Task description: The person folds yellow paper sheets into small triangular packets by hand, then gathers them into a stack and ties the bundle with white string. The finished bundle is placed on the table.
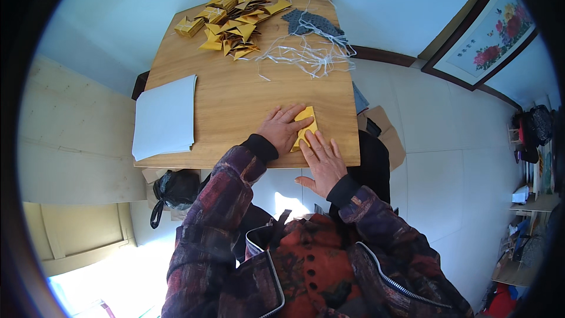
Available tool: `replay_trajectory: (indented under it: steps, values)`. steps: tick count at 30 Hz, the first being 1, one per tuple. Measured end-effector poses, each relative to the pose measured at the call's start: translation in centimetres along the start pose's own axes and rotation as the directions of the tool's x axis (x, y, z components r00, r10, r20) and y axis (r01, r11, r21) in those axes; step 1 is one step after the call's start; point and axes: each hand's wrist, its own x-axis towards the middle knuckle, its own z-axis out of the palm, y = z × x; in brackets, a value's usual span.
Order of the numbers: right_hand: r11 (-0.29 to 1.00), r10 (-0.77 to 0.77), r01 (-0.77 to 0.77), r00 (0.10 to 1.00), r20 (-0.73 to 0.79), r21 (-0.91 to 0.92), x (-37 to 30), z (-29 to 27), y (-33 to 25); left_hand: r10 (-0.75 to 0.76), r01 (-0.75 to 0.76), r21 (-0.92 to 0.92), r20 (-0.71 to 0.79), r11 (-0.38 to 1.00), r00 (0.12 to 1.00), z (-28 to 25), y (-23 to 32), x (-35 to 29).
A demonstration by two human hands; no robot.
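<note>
A folded piece of yellow paper [306, 126] lies flat near the front right edge of the wooden table [229, 94]. My left hand [283, 129] rests on its left side, fingers stretched across the upper part. From the lower right, my right hand [322, 162] lays its spread fingertips on the lower part, with the thumb held out to the side. Both hands press the paper from above, and neither grips it. Parts of the paper are hidden under the fingers.
Folded yellow paper pieces [238, 26], some tied in bundles, heap at the table's far left. White strings [312, 56] spread at the far right beside a dark grey cloth [315, 23]. A stack of white sheets [165, 118] lies at left. A black bag [176, 189] sits below the table.
</note>
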Motion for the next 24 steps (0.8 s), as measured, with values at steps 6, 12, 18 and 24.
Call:
replay_trajectory:
  steps: [6, 12, 18, 24]
  values:
    - [0.998, -0.043, 0.039, 0.997, -0.059, -0.056, -0.1, 0.9, -0.9, 0.036, -0.036, -0.014, -0.006, 0.999, 0.999, 0.8, -0.9, 0.1]
    - [0.990, -0.138, 0.137, 0.985, -0.103, -0.015, -0.5, -0.1, -0.6, 0.008, -0.008, 0.011, -0.004, 1.000, 1.000, 0.9, -0.5, 0.4]
    - [0.879, 0.171, 0.019, 0.920, -0.352, 0.476, -4.6, -0.2, -0.3, -0.024, 0.026, 0.026, -0.072, 0.999, 0.997, 1.5, 1.5, -1.7]
    - [0.370, 0.384, -0.199, 0.922, 0.046, 0.907, -5.6, 1.1, 0.5, -0.181, 0.180, -0.024, -0.135, 0.983, 0.974, 2.4, 6.1, -5.9]
